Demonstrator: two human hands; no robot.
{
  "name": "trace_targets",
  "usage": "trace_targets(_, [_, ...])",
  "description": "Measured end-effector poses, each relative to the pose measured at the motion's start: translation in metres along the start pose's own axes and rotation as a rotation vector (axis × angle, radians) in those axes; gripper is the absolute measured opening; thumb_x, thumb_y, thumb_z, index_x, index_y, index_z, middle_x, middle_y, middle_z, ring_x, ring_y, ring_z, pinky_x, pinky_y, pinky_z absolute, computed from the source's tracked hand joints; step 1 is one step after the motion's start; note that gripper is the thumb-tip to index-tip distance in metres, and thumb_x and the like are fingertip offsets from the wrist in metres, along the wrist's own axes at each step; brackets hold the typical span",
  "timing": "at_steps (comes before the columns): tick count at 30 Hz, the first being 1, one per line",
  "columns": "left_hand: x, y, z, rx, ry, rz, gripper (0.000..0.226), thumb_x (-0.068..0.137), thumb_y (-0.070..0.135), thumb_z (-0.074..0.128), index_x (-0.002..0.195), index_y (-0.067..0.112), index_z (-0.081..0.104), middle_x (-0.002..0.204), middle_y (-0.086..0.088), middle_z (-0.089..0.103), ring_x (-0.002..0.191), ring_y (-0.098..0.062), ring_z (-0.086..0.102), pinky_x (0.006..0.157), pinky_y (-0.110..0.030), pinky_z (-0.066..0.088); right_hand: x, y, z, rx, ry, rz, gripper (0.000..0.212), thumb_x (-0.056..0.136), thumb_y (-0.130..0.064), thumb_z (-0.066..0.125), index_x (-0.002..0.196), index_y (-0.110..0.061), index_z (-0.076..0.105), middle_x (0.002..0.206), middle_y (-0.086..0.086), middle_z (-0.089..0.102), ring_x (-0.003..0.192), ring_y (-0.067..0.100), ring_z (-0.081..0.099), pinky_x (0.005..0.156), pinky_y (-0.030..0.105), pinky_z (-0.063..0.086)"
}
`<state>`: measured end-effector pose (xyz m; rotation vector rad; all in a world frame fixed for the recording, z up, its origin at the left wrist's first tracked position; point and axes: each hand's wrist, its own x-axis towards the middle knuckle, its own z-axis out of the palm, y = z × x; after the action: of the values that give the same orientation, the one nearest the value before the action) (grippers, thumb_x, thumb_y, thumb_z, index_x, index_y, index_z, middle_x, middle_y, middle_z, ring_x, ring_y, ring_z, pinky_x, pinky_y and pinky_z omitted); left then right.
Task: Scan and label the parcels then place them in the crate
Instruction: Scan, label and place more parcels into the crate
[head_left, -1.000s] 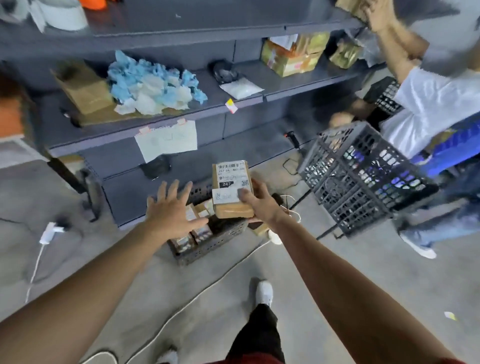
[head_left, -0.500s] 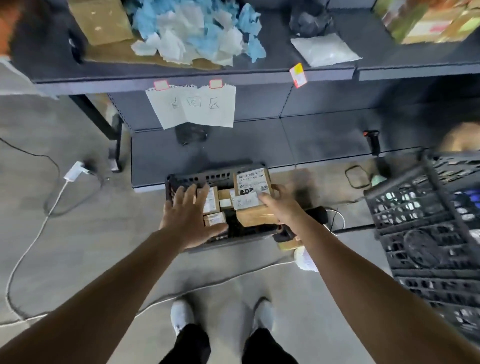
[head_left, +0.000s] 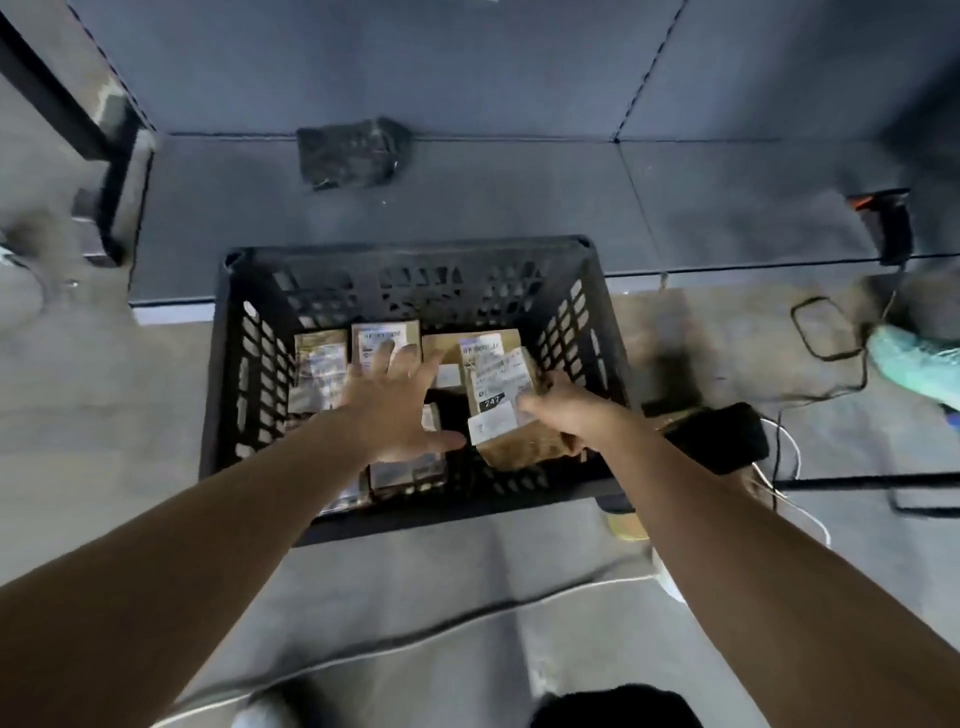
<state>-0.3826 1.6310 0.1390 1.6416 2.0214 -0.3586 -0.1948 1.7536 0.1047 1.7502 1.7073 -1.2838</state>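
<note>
parcel marked 247 (head_left: 501, 395) hangs inside the black crate (head_left: 587, 312), over its right half, tilted, and by my judgement not yet set down. it already wears white labels (head_left: 491, 428) on its top face, so scanning and labelling look done for this one. what is left is to lower it into the gap on the crate floor and let go. several other labelled parcels (head_left: 319, 364) lie flat along the far and left sides of the crate, so the job seems well under way. whether more parcels wait outside the crate cannot be seen.

right hand (head_left: 566, 415) reaches in from the near right with the arm stretched out and grips the parcel by its right edge. the thumb lies across the top on a label, and the other fingers curl underneath, mostly hidden. left hand (head_left: 395, 410) holds nothing. palm down, fingers spread wide, thumb pointing toward the held parcel, it hovers over the parcels on the left. whether its fingertips touch them is hard to tell through the blur. a black device (head_left: 722, 436) sits on the floor just beside the crate's right wall.
</note>
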Motion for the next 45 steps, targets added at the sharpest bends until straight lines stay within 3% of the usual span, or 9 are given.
trace_targets(4, [0.043,-0.007,0.038,0.059,-0.002,0.028,0.112,0.072,0.084,0.048,0.153,0.028,-0.004,0.162,-0.005,-0.001,0.149,-0.032,-0.006,0.117,-0.058,0.013,0.052,0.001,0.028,-0.009,-0.076,0.024,0.073,0.090,-0.050,0.057,0.147,-0.018,0.025,0.135,0.012,0.050,0.114,0.035,0.056,0.083,0.047,0.054])
trace_targets(7, [0.064,-0.012,0.058,0.081,-0.018,0.028,0.113,0.071,0.086,0.045,0.154,0.028,-0.004,0.162,-0.003,-0.002,0.149,-0.030,-0.007,0.117,-0.058,0.013,0.081,0.000,0.048,-0.013,-0.122,0.061,0.079,0.090,-0.051,0.060,0.148,-0.016,0.018,0.134,0.015,0.051,0.113,0.037,0.057,0.074,0.048,0.053])
trace_targets(12, [0.073,-0.016,0.074,0.084,-0.055,0.046,0.112,0.072,0.085,0.047,0.154,0.026,-0.002,0.163,-0.005,-0.002,0.149,-0.031,-0.007,0.116,-0.058,0.009,0.102,-0.002,0.062,-0.081,-0.272,0.126,0.041,0.098,-0.033,0.055,0.128,-0.007,0.045,0.127,0.017,0.059,0.105,0.034,0.062,0.085,0.049,0.055])
trace_targets(17, [0.074,-0.020,0.080,0.089,-0.064,0.070,0.114,0.071,0.084,0.050,0.154,0.025,-0.001,0.163,-0.006,0.001,0.149,-0.032,-0.006,0.115,-0.058,0.013,0.098,-0.001,0.070,-0.106,-0.262,0.126,0.051,0.097,-0.029,0.058,0.144,-0.017,0.041,0.143,0.017,0.047,0.120,0.039,0.054,0.062,0.042,0.058])
trace_targets(22, [0.075,-0.028,0.083,0.074,-0.055,0.068,0.115,0.070,0.085,0.049,0.154,0.024,0.000,0.163,-0.005,0.001,0.149,-0.031,-0.005,0.114,-0.058,0.015,0.099,0.000,0.068,-0.302,-0.241,0.044,0.052,0.098,-0.042,0.052,0.144,-0.022,0.038,0.133,0.012,0.053,0.112,0.028,0.059,0.083,0.041,0.059])
trace_targets(25, [0.056,-0.027,0.076,0.097,-0.063,-0.053,0.116,0.070,0.088,0.042,0.154,0.022,-0.003,0.163,-0.006,-0.002,0.149,-0.034,-0.003,0.115,-0.060,0.018,0.084,-0.003,0.060,-0.308,-0.135,-0.067,0.053,0.100,-0.038,0.051,0.147,-0.018,0.035,0.139,0.007,0.052,0.111,0.022,0.056,0.083,0.031,0.052])
trace_targets(29, [-0.001,-0.020,0.029,0.036,-0.080,-0.184,0.117,0.070,0.090,0.038,0.154,0.023,-0.007,0.162,-0.010,-0.004,0.148,-0.037,-0.001,0.115,-0.061,0.018,0.019,-0.022,0.034,-0.310,-0.031,-0.124,0.075,0.097,-0.049,0.051,0.156,-0.016,0.018,0.154,0.009,0.039,0.133,0.030,0.046,0.108,0.039,0.041])
trace_targets(42, [-0.255,0.000,-0.246,-0.195,0.065,-0.279,0.114,0.072,0.087,0.043,0.155,0.022,-0.001,0.162,-0.009,0.003,0.148,-0.035,0.004,0.112,-0.059,0.022,-0.335,-0.136,-0.105,-0.199,0.176,-0.251,0.075,0.098,-0.052,0.048,0.157,-0.019,0.014,0.156,0.016,0.031,0.137,0.035,0.041,0.108,0.043,0.037])
trace_targets(45, [-0.314,-0.007,-0.304,-0.270,0.109,-0.288,0.113,0.072,0.086,0.044,0.155,0.022,0.000,0.162,-0.009,0.004,0.148,-0.036,0.004,0.112,-0.059,0.023,-0.421,-0.164,-0.126,-0.109,0.239,-0.266,0.079,0.091,-0.060,0.051,0.153,-0.022,0.023,0.150,0.013,0.041,0.134,0.035,0.045,0.109,0.046,0.040])
